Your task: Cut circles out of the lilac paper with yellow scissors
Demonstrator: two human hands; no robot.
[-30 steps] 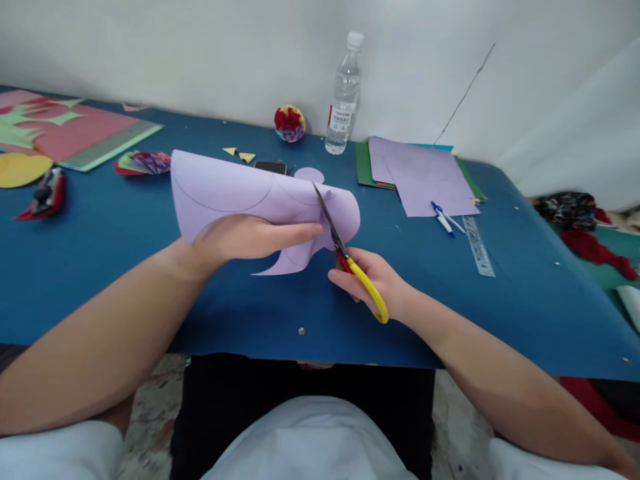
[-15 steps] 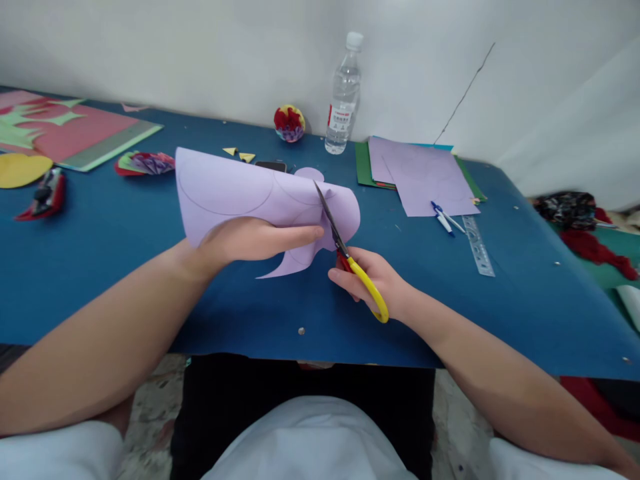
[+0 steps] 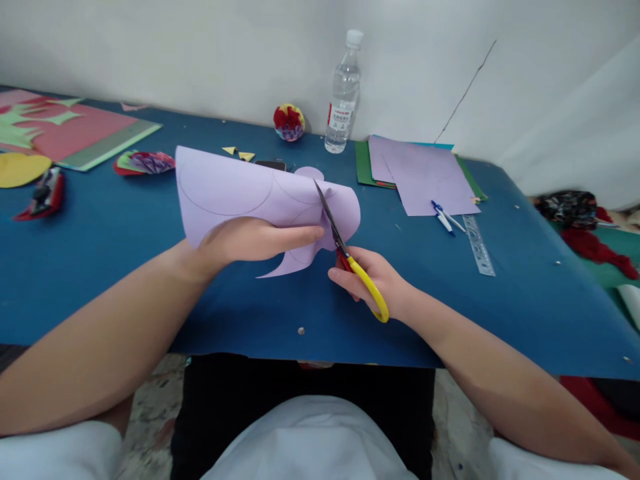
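My left hand (image 3: 255, 240) grips a curled sheet of purple paper (image 3: 225, 183) from below, its thumb pointing right along the underside and its other fingers hidden behind the paper. Round pencil outlines mark the sheet, and a cut strip hangs from its lower edge. My right hand (image 3: 373, 280) is closed around the handles of a pair of scissors (image 3: 367, 287), one handle yellow and the other showing red. The dark blades lie across the right part of the paper, tips pointing up and left. How far apart the blades are is hard to make out.
Behind stand a water bottle (image 3: 343, 100) and a folded-paper ball (image 3: 289, 123). To the right lie stacked coloured sheets (image 3: 425, 173), pens (image 3: 444, 219) and a clear ruler (image 3: 479, 247). At left are a stapler (image 3: 46, 193), a fanned paper piece (image 3: 145, 163) and paper scraps (image 3: 60, 120).
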